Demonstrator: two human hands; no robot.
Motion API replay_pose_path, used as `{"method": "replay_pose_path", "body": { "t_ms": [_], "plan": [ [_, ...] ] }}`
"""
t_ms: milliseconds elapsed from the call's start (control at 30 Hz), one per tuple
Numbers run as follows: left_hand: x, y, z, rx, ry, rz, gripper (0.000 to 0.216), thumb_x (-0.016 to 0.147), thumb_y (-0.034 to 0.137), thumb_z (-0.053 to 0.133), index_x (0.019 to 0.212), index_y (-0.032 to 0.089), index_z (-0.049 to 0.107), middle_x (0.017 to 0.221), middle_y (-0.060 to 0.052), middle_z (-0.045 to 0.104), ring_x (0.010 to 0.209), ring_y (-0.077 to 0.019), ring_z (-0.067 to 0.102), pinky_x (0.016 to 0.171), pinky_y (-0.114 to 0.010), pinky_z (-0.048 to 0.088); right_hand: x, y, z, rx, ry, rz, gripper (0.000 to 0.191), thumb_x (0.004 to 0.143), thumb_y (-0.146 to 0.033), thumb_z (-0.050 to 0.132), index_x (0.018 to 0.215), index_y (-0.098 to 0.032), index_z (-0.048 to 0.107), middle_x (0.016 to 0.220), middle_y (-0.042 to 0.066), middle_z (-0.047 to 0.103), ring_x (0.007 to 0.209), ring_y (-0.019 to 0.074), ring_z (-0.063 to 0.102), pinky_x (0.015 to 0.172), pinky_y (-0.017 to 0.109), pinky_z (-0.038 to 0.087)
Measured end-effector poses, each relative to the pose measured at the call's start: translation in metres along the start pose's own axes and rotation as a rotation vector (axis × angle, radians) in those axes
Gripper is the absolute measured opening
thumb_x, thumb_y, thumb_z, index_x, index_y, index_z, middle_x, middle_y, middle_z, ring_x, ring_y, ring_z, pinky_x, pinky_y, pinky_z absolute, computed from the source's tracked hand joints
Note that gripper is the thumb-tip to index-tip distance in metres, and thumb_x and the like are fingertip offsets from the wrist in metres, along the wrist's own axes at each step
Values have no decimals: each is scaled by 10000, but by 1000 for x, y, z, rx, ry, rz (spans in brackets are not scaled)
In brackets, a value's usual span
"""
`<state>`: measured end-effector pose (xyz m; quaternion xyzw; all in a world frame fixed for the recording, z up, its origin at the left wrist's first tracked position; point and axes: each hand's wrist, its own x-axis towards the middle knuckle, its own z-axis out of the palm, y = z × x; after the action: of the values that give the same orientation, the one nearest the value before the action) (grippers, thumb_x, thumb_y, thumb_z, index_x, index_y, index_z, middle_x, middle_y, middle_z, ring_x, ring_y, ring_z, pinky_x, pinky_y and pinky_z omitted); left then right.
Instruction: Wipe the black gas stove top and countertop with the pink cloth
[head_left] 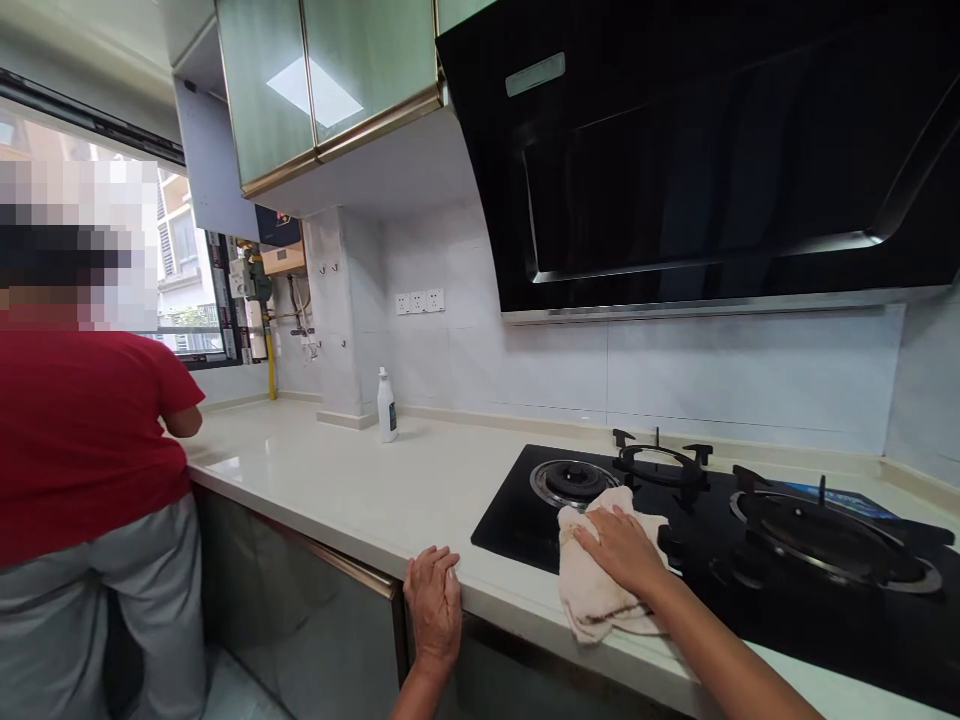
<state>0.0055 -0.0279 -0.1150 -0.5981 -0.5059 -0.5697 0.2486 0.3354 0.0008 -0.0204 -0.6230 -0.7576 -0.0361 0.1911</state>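
My right hand [621,545] presses a pale pink cloth [589,585] down on the front left part of the black gas hob [510,535]. Part of the cloth hangs forward over the pale worktop. Just behind it is the left burner [576,482], which has no pan support over it. A black pan support [664,466] lies at the back middle of the hob. My left hand [433,600] holds nothing; it rests at the worktop's front edge with its fingers stretched out and close together.
A white bottle [387,408] stands on the worktop [315,470] near the wall. The right burner [832,535] carries its pan support. A black range hood [675,200] overhangs the hob. At the left, a person in a red shirt [90,440] stands at the worktop by the window.
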Motion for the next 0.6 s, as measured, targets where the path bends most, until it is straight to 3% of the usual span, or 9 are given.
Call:
{"method": "replay_pose_path", "body": {
  "t_ms": [233,400,500,600],
  "plan": [
    [3,1,-7,-9,-42,10,355,1005,292,380,1008,240,731,1103,-76,739,1162,-258,633,1127,-538,377,-43,-6,-10,79,6,-114,577,999,-592,349,1360,-236,625,1492,71,548,1466,327,373,1220,490,267],
    [5,-1,-12,-14,-71,41,339,1011,288,392,1038,242,727,1120,-74,736,1161,-254,634,1114,-535,387,-72,11,-8,165,24,-133,573,990,-614,380,1401,-284,604,1527,40,507,1461,300,394,1244,516,252],
    [4,0,-12,-25,-81,29,329,1017,285,395,1048,244,720,1130,-74,733,1170,-257,630,1110,-542,384,-84,20,-7,192,22,-157,609,991,-626,365,1489,-310,514,1565,-3,447,1480,277,365,1252,512,259],
    [3,3,-10,-40,-77,1,314,1022,299,406,1053,246,713,1134,-75,730,1183,-273,623,1108,-570,367,-85,19,-9,182,-8,-140,595,978,-639,377,1480,-354,522,1574,-42,417,1491,258,347,1262,486,261]
  ]
}}
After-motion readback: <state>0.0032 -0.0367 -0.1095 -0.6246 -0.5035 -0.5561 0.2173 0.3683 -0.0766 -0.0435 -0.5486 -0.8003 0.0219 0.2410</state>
